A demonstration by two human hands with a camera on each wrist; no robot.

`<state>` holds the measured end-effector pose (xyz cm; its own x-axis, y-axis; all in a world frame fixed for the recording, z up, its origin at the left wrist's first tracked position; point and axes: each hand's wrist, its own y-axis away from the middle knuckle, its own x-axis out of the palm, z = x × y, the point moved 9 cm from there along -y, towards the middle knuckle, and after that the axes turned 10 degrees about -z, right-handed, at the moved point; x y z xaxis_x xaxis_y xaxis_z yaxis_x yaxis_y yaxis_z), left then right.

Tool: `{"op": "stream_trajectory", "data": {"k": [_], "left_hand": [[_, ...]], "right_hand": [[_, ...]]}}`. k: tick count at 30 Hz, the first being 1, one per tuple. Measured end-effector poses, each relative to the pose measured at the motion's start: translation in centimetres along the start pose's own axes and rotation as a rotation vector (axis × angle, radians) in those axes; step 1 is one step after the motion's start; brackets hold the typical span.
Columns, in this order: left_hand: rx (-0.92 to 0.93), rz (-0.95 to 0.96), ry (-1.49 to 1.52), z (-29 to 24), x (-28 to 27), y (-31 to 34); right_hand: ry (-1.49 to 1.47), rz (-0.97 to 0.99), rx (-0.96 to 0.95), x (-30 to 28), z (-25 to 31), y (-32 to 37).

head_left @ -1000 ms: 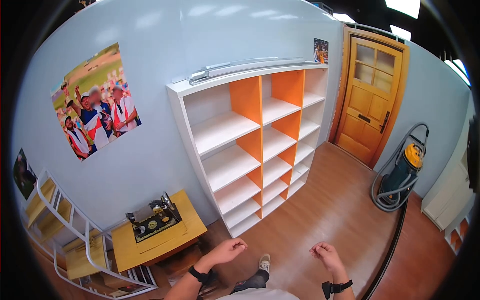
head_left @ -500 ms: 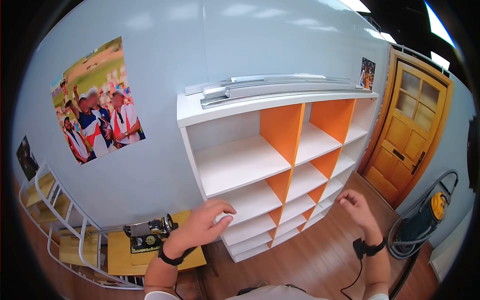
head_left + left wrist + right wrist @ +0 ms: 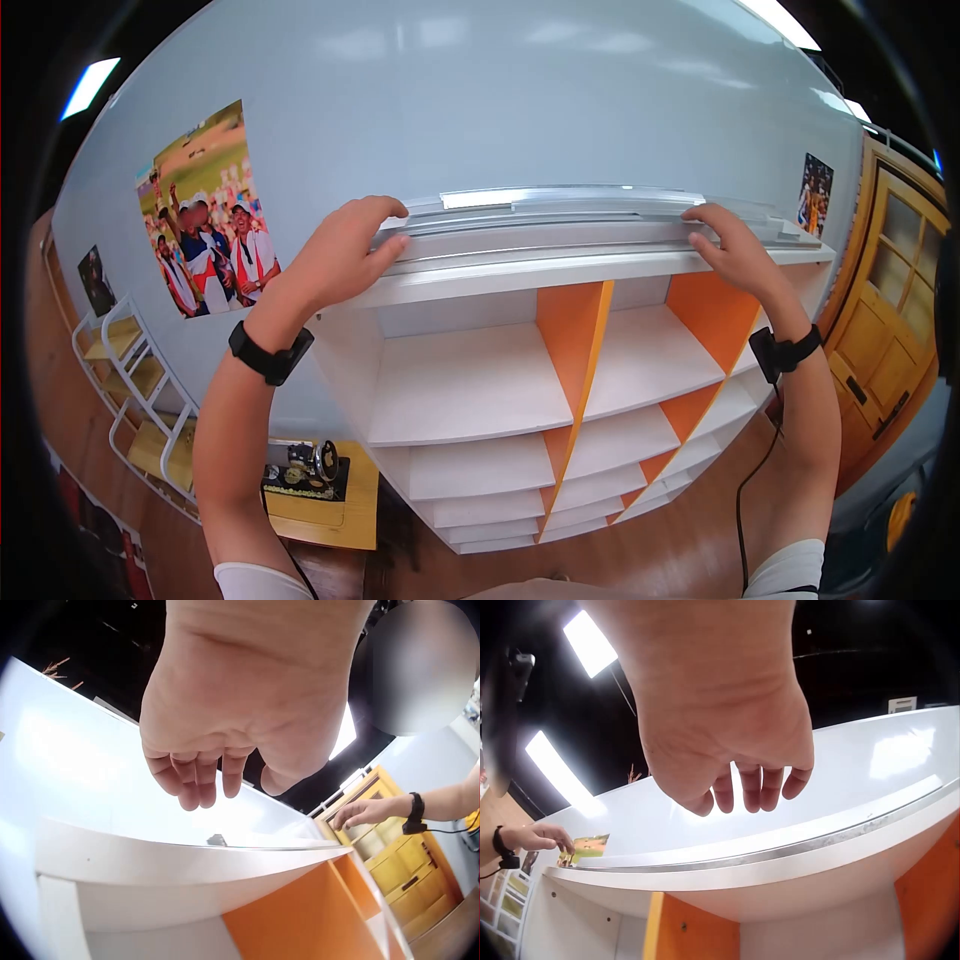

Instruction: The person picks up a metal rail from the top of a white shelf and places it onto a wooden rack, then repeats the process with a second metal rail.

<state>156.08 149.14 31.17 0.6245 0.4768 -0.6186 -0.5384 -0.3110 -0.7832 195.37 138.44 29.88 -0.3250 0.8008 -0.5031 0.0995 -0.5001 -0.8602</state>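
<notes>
Several long silvery metal strips (image 3: pixel 570 210) lie along the top of a white shelving unit (image 3: pixel 480 285) with orange dividers (image 3: pixel 575 350). My left hand (image 3: pixel 345 250) is at their left end, thumb and fingers spread apart and loosely bent. Toward their right part reaches my right hand (image 3: pixel 735 255), in a similar pose, its fingertips overlapping the strips in the head view. In the left wrist view, the fingers (image 3: pixel 202 780) hang above the unit's top edge with nothing between them. The right wrist view likewise shows bent fingers (image 3: pixel 750 787) above a strip (image 3: pixel 780 847).
Behind the unit rises a pale wall with a large poster (image 3: pixel 210 220). At lower left stand a sewing machine (image 3: pixel 300 470) on a wooden table (image 3: pixel 360 500) and a white-framed rack (image 3: pixel 150 400). A wooden door (image 3: pixel 890 310) is at the right.
Both hands have risen and reached forward, from low in front of the body up to the strips on the unit's top. The shelving unit now appears closer.
</notes>
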Motion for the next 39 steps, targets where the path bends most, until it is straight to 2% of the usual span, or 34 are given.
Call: {"op": "stream_trajectory", "data": {"k": [1, 4, 7, 10, 11, 13, 17, 21, 26, 27, 31, 32, 33, 35, 37, 39], "left_hand": [[-0.019, 0.014, -0.01, 0.1, 0.4, -0.5], [-0.159, 0.181, 0.019, -0.3, 2.3, -1.6], [-0.279, 0.182, 0.12, -0.4, 2.8, -1.9], [-0.232, 0.169, 0.155, -0.2, 3.3, -1.9], [-0.29, 0.16, 0.162, 0.2, 3.1, -2.1], [-0.411, 0.138, 0.173, 0.6, 1.9, -2.7], [-0.224, 0.153, 0.289, -0.8, 1.5, -3.0], [-0.123, 0.258, 0.199, -1.1, 2.4, -2.8], [-0.119, 0.159, 0.127, 0.3, 1.1, -5.3], [-0.126, 0.142, 0.141, 1.2, 0.8, -6.2], [-0.187, 0.184, 0.159, 4.1, 2.1, -8.8], [-0.195, 0.203, 0.162, 4.8, 2.8, -9.0], [-0.077, 0.173, 0.12, 4.5, 3.1, -9.3], [-0.141, 0.264, 0.093, 5.7, 4.8, -8.7], [-0.228, 0.338, 0.055, 6.0, 5.7, -8.3], [-0.168, 0.279, 0.043, 5.5, 5.6, -8.1]], "right_hand": [[0.014, 0.075, 0.056, 0.7, -1.5, -0.3], [-0.005, 0.18, 0.063, 0.9, -3.4, -1.4], [-0.091, 0.171, -0.021, 0.9, -4.1, -1.8], [-0.101, 0.126, -0.089, 0.7, -4.0, -1.5], [-0.09, 0.106, -0.115, 0.5, -3.7, -1.5], [-0.183, 0.093, -0.04, 0.2, -3.8, -1.5], [-0.215, 0.054, -0.042, -0.4, -2.1, -2.4], [-0.18, 0.013, -0.082, -0.5, -1.5, -3.8], [-0.207, -0.034, -0.14, -0.4, -2.4, -6.4], [-0.208, -0.045, -0.103, -0.2, -3.0, -7.1], [-0.183, 0.046, 0.041, 2.5, -4.8, -9.3], [-0.139, 0.09, 0.038, 3.5, -5.0, -9.4], [-0.096, 0.134, 0.034, 4.4, -5.2, -9.4], [-0.006, 0.239, -0.032, 5.9, -5.2, -9.2], [0.004, 0.197, -0.001, 6.3, -5.5, -9.0], [0.019, 0.09, -0.042, 5.5, -4.9, -8.7]]}}
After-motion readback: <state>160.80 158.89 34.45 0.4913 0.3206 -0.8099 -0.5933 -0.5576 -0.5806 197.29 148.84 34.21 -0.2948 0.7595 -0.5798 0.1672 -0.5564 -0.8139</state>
